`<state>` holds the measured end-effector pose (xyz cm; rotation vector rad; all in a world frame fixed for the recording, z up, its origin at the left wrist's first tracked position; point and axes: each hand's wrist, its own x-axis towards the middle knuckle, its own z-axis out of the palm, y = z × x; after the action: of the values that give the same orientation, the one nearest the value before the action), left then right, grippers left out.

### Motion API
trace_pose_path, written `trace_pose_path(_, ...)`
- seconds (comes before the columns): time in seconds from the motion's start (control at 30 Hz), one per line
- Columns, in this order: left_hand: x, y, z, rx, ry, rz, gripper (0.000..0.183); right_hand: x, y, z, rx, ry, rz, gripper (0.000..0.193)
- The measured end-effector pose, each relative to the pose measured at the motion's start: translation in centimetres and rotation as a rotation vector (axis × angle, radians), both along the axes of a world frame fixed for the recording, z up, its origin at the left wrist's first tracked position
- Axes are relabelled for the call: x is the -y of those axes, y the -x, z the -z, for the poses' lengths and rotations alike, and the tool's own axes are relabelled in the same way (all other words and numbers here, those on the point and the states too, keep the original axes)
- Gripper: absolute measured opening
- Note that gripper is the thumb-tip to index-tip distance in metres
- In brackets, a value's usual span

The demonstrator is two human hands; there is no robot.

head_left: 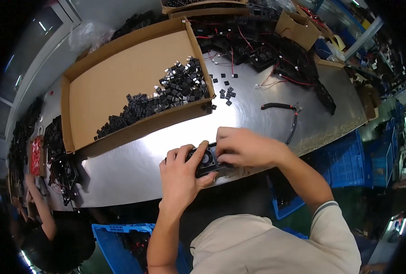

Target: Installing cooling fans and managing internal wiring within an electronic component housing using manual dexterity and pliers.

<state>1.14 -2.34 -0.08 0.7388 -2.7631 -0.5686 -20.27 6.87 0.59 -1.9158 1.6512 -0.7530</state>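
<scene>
A black cooling fan (206, 160) in a square frame lies at the table's near edge. My left hand (180, 171) grips it from the left, thumb at the near side and fingers over the far side. At its right end my right hand (244, 148) is closed, with fingertips curled against the frame. Whatever these fingers pinch is hidden behind them. Beyond my right hand, a pair of cutting pliers (278, 106) with black handles lies spread on the metal table (175, 137). Several small black square parts (228, 93) are scattered farther back.
A shallow cardboard box (116, 64) holds a heap of small black parts (180, 84). Black fans with red wires (276, 59) are piled at the back right. Blue crates (344, 164) stand below the table. At the far left, another person's arm (43, 205) reaches toward red parts (36, 155).
</scene>
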Motion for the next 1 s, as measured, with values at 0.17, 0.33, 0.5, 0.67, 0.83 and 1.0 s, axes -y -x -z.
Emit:
trace_pose_path(0.17,-0.3,0.3,0.3,0.042,-0.067,-0.014,0.074,3.0,3.6,3.5,0.042,0.117,0.592,0.029)
trace_pose_path(0.33,-0.4,0.6,-0.2,0.050,-0.102,-0.010,0.074,4.8,2.9,5.3,-0.226,0.189,0.660,0.025)
trace_pose_path(0.5,-0.3,0.4,-0.1,0.056,-0.073,-0.036,0.072,2.7,2.9,4.2,0.014,0.181,0.613,0.020)
trace_pose_path(0.67,-0.4,0.5,0.3,0.055,-0.062,-0.044,0.073,-3.3,-2.2,-0.6,0.225,0.024,0.291,0.017)
trace_pose_path(0.83,-0.3,0.4,0.6,0.008,-0.070,-0.043,0.075,-3.3,-2.3,-0.1,0.080,0.058,0.235,0.017)
trace_pose_path(1.0,-0.5,0.5,0.6,0.017,-0.073,-0.052,0.075,-2.9,-2.0,-0.6,-0.020,0.011,0.164,0.017)
